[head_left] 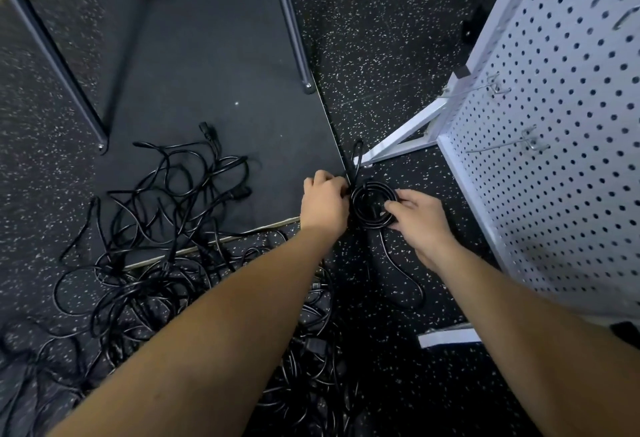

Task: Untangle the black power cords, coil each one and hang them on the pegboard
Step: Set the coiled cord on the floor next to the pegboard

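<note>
The left hand [323, 204] curls over the near-left side of the coiled cord [372, 206], hiding its own fingertips and the strands beneath them. Below that hand, the tangled cords [156, 263] vanish under the forearm and off the bottom edge. Right of the right hand [420, 225], the pegboard [554, 159] is cropped by the frame's top and right edges.

A cord pile [162, 263] lies left on the floor [398, 38]; the pegboard [561, 166] stands right, a coil [372, 206] between them.

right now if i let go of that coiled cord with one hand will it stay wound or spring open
The coiled cord would probably loosen: no tie shows, and both the left hand and right hand pinch it. Its loose tail curves limply on the floor, so it likely flops rather than holding its shape.
</note>
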`<state>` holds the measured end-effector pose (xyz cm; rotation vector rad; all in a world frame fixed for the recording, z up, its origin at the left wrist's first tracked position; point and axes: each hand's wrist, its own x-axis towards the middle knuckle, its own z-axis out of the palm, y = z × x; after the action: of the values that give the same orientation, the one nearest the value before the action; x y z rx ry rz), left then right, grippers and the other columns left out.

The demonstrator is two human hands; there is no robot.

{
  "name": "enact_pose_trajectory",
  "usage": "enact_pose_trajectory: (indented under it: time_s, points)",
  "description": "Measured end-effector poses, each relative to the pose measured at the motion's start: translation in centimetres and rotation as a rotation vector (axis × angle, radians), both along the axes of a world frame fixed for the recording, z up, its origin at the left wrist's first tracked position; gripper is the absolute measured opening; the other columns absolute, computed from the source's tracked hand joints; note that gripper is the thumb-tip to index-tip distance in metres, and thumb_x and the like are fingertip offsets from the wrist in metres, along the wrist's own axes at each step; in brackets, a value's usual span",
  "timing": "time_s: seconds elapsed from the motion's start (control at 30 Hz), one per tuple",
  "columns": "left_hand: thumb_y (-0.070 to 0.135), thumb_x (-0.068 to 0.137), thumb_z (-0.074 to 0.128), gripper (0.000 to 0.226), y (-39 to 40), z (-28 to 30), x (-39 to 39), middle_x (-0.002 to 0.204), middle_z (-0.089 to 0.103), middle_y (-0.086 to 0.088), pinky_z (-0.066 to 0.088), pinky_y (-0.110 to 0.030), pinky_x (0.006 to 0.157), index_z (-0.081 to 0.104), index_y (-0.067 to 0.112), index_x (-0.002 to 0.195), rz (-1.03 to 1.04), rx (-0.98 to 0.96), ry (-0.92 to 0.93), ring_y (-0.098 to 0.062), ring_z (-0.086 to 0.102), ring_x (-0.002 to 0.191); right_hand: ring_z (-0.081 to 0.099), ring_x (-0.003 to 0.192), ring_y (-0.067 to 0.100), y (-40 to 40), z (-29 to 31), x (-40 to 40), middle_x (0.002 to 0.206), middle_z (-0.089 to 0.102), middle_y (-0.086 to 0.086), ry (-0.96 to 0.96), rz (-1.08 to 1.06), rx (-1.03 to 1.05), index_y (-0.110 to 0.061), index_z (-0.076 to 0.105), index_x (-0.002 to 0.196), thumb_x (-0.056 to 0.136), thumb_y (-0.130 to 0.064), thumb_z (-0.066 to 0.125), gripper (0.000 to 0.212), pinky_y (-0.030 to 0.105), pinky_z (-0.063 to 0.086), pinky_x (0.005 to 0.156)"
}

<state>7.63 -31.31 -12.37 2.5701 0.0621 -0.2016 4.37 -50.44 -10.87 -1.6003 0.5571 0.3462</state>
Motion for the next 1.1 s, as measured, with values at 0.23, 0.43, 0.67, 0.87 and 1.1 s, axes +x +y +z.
enact_pose_trajectory:
  time_s: [0.23,0.43,0.67,0.87,1.1]
  points:
    - [0.021,0.109,0.052,0.013,5.1,4.1,-1.5,0.094,0.069,-0.019,0.054,-0.051,0.077,0.051,0.011,0.100,0.129,0.020,-0.057,-0.045,0.063,0.085,0.081,0.101,0.016,0.1,0.3,0.6,0.109,0.083,-0.001,-0.022,0.054,-0.028,-0.031,0.075,0.105,0.104,-0.010,0.073,0.021,0.033,0.066,0.088]
    - [0.018,0.107,0.050,0.014,11.0,8.0,-4.1,0.088,0.071,-0.005,0.055,-0.048,0.070,0.044,0.024,0.096,0.011,0.066,0.017,-0.034,0.062,0.075,0.071,0.119,0.015,1.5,0.8,1.7,0.140,0.070,-0.001,-0.073,0.269,-0.249,-0.021,0.066,0.147,0.095,-0.042,0.081,0.058,0.038,0.059,0.105]
    - [0.013,0.107,0.049,0.018,10.9,10.2,-6.9,0.087,0.068,0.014,0.053,-0.040,0.071,0.055,0.028,0.099,-0.145,-0.009,0.030,-0.011,0.064,0.074,0.062,0.131,0.026,2.3,0.3,-0.2,0.149,0.061,-0.005,-0.106,0.559,-0.594,-0.019,0.045,0.160,0.088,-0.023,0.092,0.086,0.036,0.053,0.105]
    - [0.015,0.108,0.052,0.020,10.7,11.2,-8.5,0.085,0.069,0.008,0.050,-0.040,0.064,0.058,0.030,0.095,-0.105,-0.083,0.043,-0.016,0.061,0.068,0.064,0.113,0.035,1.3,-0.8,-4.0,0.141,0.051,0.014,-0.091,0.545,-0.940,-0.018,0.053,0.145,0.090,-0.020,0.089,0.067,0.046,0.059,0.094]
    - [0.027,0.109,0.064,0.014,12.1,14.8,-10.9,0.080,0.069,-0.004,0.051,-0.041,0.062,0.069,0.029,0.096,-0.115,-0.178,0.049,-0.018,0.056,0.063,0.064,0.078,0.020,0.3,1.3,-6.5,0.091,0.065,0.000,-0.135,0.515,-0.863,-0.020,0.062,0.127,0.097,0.005,0.063,0.039,0.038,0.056,0.072]
